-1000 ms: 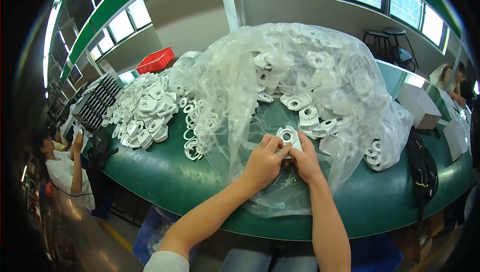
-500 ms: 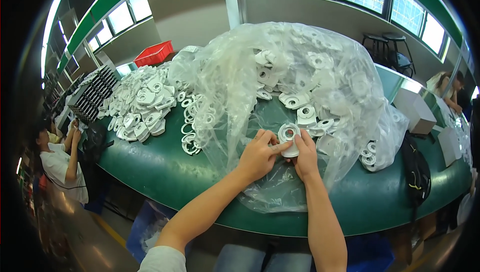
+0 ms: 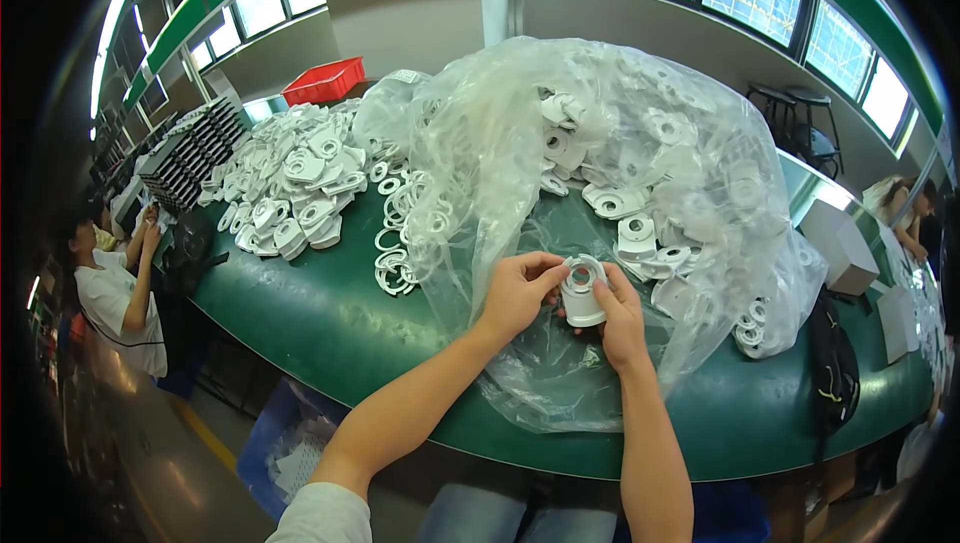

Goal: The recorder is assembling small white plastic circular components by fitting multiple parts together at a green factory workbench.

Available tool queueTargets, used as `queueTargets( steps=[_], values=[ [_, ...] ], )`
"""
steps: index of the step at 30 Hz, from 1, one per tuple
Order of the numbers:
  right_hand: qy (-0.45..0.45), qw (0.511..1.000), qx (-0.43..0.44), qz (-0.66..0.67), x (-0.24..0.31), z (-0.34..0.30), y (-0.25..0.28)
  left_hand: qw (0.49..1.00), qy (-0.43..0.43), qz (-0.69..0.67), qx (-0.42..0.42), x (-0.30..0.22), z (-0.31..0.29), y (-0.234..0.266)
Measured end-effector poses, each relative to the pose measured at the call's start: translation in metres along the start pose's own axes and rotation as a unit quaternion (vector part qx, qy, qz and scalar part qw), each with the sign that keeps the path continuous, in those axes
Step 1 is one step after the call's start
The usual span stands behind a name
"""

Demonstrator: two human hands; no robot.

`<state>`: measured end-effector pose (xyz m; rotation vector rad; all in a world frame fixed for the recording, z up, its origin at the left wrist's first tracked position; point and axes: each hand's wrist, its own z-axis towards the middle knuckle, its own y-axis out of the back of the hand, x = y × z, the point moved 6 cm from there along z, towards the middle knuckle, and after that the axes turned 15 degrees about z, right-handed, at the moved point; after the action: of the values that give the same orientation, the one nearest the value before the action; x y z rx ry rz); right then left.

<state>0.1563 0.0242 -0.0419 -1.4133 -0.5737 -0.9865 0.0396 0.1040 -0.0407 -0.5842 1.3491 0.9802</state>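
Over the front of the green table I hold a white plastic part [image 3: 584, 309] with a round hole and a raised ring at its top. My right hand [image 3: 622, 323] is closed round its right side, with the thumb on the face. At the ring's upper left edge, the fingers of my left hand [image 3: 520, 295] are pinched together against the part; some fingertips are hidden behind it. Just beyond, similar white parts [image 3: 636, 235] spill from a large clear plastic bag [image 3: 480, 133]. Loose white rings [image 3: 393, 271] lie to the left of the bag.
A heap of white parts [image 3: 300, 168] covers the table's [image 3: 300, 318] far left, near a red bin [image 3: 325, 81] and stacked dark trays [image 3: 192, 158]. White boxes [image 3: 838, 243] and a black bag [image 3: 832, 363] are at right. Another person [image 3: 120, 293] works at left.
My left index finger, earlier stretched across the ring, has drawn back into a pinch at its upper left edge. The part now shows more of its lower face. The view has shifted slightly.
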Motion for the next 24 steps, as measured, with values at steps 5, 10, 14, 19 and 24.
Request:
queueTargets(
  steps=[5,10,14,19,24],
  values=[
    [0.001,1.000,0.002,-0.016,-0.002,0.001,-0.002,0.999,0.016,-0.043,0.012,0.006,0.001,0.003],
    [0.025,0.999,-0.020,-0.024,0.005,-0.004,-0.005,0.999,0.007,-0.043,0.031,-0.004,-0.003,-0.002],
    [0.037,0.996,-0.034,-0.073,0.005,-0.002,0.006,0.997,-0.014,-0.040,0.072,-0.008,-0.005,-0.010],
    [0.067,0.992,-0.041,-0.094,0.006,-0.001,0.007,0.997,-0.045,0.018,0.055,-0.016,-0.008,-0.010],
    [0.053,0.992,-0.047,-0.101,0.007,-0.003,0.003,0.996,-0.018,0.071,0.051,-0.015,-0.008,-0.005]
  ],
)
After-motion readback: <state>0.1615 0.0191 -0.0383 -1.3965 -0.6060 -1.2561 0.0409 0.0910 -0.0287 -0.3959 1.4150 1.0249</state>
